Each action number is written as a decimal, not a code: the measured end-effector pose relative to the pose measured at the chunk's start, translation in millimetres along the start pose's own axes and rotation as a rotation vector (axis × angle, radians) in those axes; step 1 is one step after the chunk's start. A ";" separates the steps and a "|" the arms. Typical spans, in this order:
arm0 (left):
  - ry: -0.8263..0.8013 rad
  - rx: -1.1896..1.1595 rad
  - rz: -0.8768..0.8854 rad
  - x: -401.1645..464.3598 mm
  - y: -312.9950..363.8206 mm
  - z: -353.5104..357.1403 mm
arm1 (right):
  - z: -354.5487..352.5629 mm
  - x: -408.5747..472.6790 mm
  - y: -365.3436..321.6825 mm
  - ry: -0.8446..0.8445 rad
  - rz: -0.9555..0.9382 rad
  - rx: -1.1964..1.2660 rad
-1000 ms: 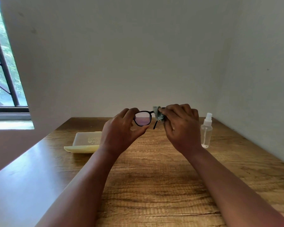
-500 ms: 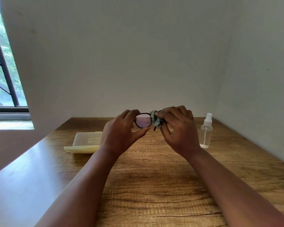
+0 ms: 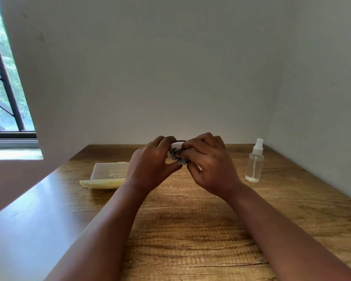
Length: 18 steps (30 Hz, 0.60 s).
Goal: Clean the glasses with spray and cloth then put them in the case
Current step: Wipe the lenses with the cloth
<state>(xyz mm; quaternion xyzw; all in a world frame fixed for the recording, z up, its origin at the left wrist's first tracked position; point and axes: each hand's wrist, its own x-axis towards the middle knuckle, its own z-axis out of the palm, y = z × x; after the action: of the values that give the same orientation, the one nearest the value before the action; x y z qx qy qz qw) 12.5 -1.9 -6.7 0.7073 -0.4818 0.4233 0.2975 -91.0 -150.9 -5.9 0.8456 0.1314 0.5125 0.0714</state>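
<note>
— Where are the glasses (image 3: 180,141)?
— Raised above the surface (image 3: 190,230), nearly hidden between my hands. My left hand (image 3: 150,165) grips the frame; my right hand (image 3: 209,165) pinches the grey cloth (image 3: 175,156) against a lens.
— And the rest?
— Case (image 3: 106,176) lies open to my left, spray bottle (image 3: 254,163) upright to my right.

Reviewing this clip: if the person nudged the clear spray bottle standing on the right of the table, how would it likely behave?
The spray bottle looks tall and narrow and stands upright on the wooden table, so a sideways push near its cap would probably tip it. It appears nearly empty, so likely light and easy to slide. Once down, its seemingly round body might roll.
</note>
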 end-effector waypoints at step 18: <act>0.030 -0.001 -0.013 1.3 4.6 -1.4 | -2.1 -0.1 3.4 0.074 0.141 -0.085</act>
<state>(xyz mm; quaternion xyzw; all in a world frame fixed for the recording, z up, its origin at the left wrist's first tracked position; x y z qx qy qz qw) 8.0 -2.9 -4.9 0.7038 -0.4730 0.4315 0.3079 -92.5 -154.3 -4.1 0.8294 0.0522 0.5523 0.0661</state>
